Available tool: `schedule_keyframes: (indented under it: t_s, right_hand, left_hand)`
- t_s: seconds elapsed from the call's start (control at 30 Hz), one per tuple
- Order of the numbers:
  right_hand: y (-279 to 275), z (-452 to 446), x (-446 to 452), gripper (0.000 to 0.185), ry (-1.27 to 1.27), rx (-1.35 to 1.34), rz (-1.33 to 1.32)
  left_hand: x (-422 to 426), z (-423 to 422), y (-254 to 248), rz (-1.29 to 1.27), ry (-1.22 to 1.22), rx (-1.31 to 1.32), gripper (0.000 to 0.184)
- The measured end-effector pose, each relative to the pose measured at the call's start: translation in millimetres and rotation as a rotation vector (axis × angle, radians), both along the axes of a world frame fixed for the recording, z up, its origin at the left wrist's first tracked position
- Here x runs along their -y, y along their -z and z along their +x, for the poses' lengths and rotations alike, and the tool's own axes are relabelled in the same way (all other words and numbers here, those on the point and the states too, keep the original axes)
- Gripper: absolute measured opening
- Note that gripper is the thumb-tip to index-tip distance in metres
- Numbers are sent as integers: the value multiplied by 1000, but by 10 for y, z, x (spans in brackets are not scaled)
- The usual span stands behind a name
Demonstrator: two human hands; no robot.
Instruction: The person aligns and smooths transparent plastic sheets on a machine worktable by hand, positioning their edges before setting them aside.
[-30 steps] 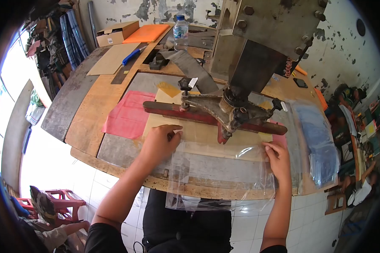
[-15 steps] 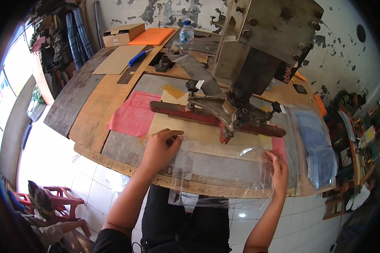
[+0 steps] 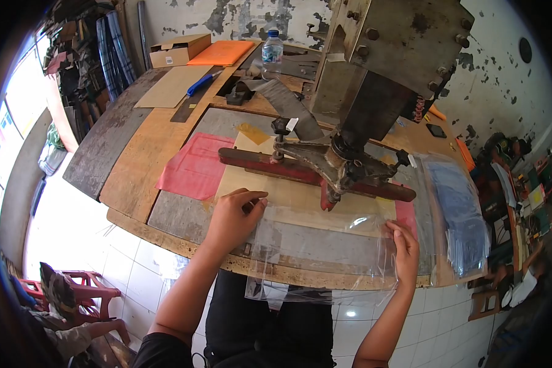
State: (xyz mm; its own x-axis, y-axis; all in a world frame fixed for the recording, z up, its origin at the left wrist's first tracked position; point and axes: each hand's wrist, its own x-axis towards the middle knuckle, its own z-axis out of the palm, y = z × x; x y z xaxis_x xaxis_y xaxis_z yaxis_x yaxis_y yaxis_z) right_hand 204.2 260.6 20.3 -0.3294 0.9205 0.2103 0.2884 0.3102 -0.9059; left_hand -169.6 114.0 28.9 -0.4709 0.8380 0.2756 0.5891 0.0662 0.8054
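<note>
A clear plastic sheet (image 3: 325, 257) hangs over the table's front edge. My left hand (image 3: 236, 214) pinches its upper left corner, thumb and forefinger together. At the right edge of the sheet, my right hand (image 3: 403, 245) holds the upper corner between thumb and fingers. Just beyond the hands, a red bar (image 3: 257, 164) of the press (image 3: 343, 162) lies across a cream sheet (image 3: 242, 181). Pink sheeting (image 3: 196, 165) shows at the left of the cream sheet, and a smaller pink part at the right.
Stacked bluish plastic sheets (image 3: 460, 214) lie on the right. Toward the back are a blue cutter (image 3: 200, 84), a water bottle (image 3: 272, 54), an orange packet (image 3: 222, 53), a cardboard box (image 3: 179, 50) and a phone (image 3: 435, 130). Another person's arm (image 3: 107, 328) shows at lower left.
The camera view has shifted slightly since the first frame. Both hands stay at the clear sheet's corners, and the right hand's fingers have shifted slightly. The press looks unmoved.
</note>
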Motion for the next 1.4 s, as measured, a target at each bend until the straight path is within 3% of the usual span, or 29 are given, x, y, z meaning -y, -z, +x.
schedule_keyframes:
  t_s: [1.2, 1.4]
  right_hand:
    - [58, 46, -32, 31, 29, 85, 49]
    - [-51, 19, -82, 33, 18, 28, -63]
  left_hand:
    - [3, -52, 97, 58, 37, 5, 24]
    - [0, -68, 156, 77, 30, -17, 25]
